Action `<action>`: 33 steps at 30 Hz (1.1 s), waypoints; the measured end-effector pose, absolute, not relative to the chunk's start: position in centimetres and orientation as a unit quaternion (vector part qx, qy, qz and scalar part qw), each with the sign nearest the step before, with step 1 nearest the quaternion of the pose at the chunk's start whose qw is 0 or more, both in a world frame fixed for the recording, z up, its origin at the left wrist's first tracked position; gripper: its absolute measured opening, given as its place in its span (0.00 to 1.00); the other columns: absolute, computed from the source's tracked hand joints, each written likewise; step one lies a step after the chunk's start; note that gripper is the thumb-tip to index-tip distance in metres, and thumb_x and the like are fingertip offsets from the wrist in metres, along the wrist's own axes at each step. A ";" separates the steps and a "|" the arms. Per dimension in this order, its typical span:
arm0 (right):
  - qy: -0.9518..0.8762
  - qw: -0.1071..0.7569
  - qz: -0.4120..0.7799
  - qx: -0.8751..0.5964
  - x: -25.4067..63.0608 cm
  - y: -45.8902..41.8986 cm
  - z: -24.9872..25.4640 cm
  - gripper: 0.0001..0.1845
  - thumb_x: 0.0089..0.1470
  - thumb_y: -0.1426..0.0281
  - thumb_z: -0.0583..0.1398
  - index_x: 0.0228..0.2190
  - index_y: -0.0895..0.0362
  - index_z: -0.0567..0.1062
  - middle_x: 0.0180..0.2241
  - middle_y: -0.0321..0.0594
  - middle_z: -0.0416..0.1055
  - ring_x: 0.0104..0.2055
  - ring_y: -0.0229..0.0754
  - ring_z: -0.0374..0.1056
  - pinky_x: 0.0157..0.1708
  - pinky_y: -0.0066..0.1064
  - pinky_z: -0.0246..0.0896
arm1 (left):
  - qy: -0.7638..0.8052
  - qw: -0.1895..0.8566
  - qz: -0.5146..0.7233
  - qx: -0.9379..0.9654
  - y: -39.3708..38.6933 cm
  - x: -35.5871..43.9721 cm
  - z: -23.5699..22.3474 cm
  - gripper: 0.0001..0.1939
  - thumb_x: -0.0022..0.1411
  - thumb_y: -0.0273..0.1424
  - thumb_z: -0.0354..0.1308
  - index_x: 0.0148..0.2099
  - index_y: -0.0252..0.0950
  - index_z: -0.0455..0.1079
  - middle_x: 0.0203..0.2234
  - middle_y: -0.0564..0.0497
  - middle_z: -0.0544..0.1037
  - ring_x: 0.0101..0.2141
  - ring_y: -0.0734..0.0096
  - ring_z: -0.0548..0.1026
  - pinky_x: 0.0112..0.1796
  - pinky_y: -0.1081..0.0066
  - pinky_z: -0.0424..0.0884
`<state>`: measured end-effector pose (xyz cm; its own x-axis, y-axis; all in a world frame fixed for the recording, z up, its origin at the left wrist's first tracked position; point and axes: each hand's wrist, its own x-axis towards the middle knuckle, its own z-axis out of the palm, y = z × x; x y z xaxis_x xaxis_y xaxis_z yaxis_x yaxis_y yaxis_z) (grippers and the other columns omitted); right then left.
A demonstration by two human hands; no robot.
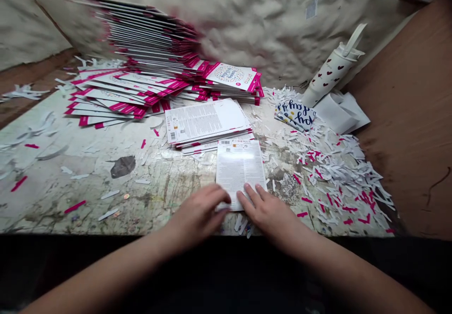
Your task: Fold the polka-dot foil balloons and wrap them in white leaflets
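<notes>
A flat printed card sleeve [240, 165] lies on the worktable close to me, its back with small text and a barcode facing up. My right hand [270, 210] rests on its lower right part, fingers stretched out and lying flat. At the lower left corner is my left hand [203, 210], its fingers curled in towards the thumb. Whatever sits between those fingertips is hidden. Just beyond, a short stack of similar card sleeves [208, 121] lies with the text side up, touching or nearly touching the near one.
Tall leaning piles of pink-edged card sleeves [151, 45] stand at the back left. White and pink paper scraps [339, 187] heap on the right. A heart-patterned tumbler [330, 74] leans at the back right beside a folded printed piece [294, 114]. A wooden panel [413, 116] bounds the right.
</notes>
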<state>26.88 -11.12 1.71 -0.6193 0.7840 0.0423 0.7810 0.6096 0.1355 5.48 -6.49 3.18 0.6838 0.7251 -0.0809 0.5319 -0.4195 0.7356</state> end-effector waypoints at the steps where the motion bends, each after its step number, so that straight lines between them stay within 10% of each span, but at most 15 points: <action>1: 0.897 -0.003 0.096 0.431 26.7 -11.2 2.1 0.22 0.49 0.81 0.55 0.48 0.68 0.69 0.46 0.61 0.69 0.44 0.57 0.68 0.32 0.40 0.68 | 0.375 0.463 0.088 0.798 -7.2 5.6 3.6 0.13 0.60 0.37 0.49 0.33 0.34 0.70 0.28 0.49 0.73 0.30 0.68 0.70 0.33 0.71 0.66; 6: 0.874 -0.155 0.166 0.430 24.9 -11.5 5.0 0.17 0.54 0.81 0.50 0.44 0.71 0.71 0.43 0.61 0.71 0.37 0.49 0.68 0.31 0.38 0.65 | 0.438 0.751 0.205 0.450 -7.9 7.3 4.0 0.21 0.57 0.46 0.52 0.32 0.31 0.70 0.26 0.47 0.75 0.25 0.72 0.71 0.27 0.74 0.68; 12: 0.828 -0.242 0.171 0.475 22.8 -11.3 4.7 0.11 0.54 0.80 0.52 0.36 0.66 0.73 0.21 0.42 0.66 0.24 0.41 0.60 0.22 0.34 0.55 | 0.455 0.786 0.354 0.223 -5.8 8.8 3.4 0.14 0.51 0.33 0.64 0.40 0.33 0.69 0.24 0.53 0.74 0.21 0.79 0.70 0.21 0.81 0.69; 21: 0.832 -0.226 0.170 0.477 21.7 -10.9 4.0 0.12 0.54 0.81 0.51 0.38 0.67 0.72 0.21 0.42 0.64 0.24 0.41 0.58 0.21 0.34 0.53 | 0.402 0.829 0.378 0.085 -6.1 8.6 3.2 0.03 0.57 0.28 0.58 0.34 0.33 0.70 0.27 0.52 0.75 0.28 0.77 0.73 0.34 0.76 0.73; 28: 0.741 -0.311 -0.270 0.530 24.4 -8.4 5.0 0.19 0.51 0.65 0.60 0.44 0.57 0.66 0.33 0.40 0.69 0.33 0.38 0.65 0.32 0.29 0.63 | 0.457 0.726 0.354 0.371 -5.2 6.9 2.7 0.11 0.52 0.35 0.62 0.30 0.31 0.72 0.24 0.50 0.75 0.27 0.74 0.72 0.31 0.75 0.70; 33: 0.723 -0.332 -0.358 0.489 24.1 -5.4 5.1 0.05 0.50 0.70 0.59 0.25 0.57 0.69 0.26 0.35 0.66 0.30 0.35 0.63 0.31 0.27 0.59 | 0.445 0.696 0.358 0.435 -4.7 6.9 3.5 0.13 0.52 0.37 0.60 0.28 0.31 0.71 0.22 0.51 0.72 0.26 0.74 0.70 0.32 0.73 0.69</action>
<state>24.08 -5.36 5.11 -0.3007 0.9447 0.1306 0.4692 0.2658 -0.8421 6.94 -4.75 3.48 0.3476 0.8854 -0.3086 -0.1105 0.3655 0.9242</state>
